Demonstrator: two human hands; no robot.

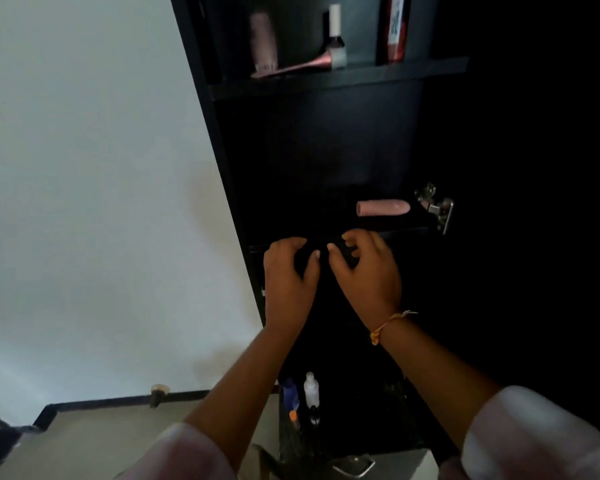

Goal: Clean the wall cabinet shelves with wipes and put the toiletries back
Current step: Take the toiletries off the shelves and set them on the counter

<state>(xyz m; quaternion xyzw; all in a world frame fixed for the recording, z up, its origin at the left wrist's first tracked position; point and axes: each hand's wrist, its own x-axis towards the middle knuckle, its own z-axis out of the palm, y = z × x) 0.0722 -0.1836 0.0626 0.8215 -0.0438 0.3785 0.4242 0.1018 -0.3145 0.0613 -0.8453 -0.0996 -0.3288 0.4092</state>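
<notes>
The dark wall cabinet (pixel 222 140) stands open. On its upper shelf (pixel 343 77) are a pink bottle (pixel 264 39), a white-capped bottle (pixel 335 26), a red bottle (pixel 395 29) and a pink tool (pixel 298 65) lying flat. A pink tube (pixel 383 206) lies on the lower shelf (pixel 406 231). My left hand (pixel 288 271) and right hand (pixel 368 268) are side by side at that shelf's front edge. Their fingers curl round a dark item (pixel 323 261) that barely stands out from the black cabinet. Thumb tips nearly meet on top of it.
A metal hinge (pixel 437 206) sticks out at the right of the lower shelf. Below my arms stand a blue bottle (pixel 290 393), a clear bottle (pixel 310 389) and an orange-capped item (pixel 293 415). The white wall (pixel 84 168) fills the left side.
</notes>
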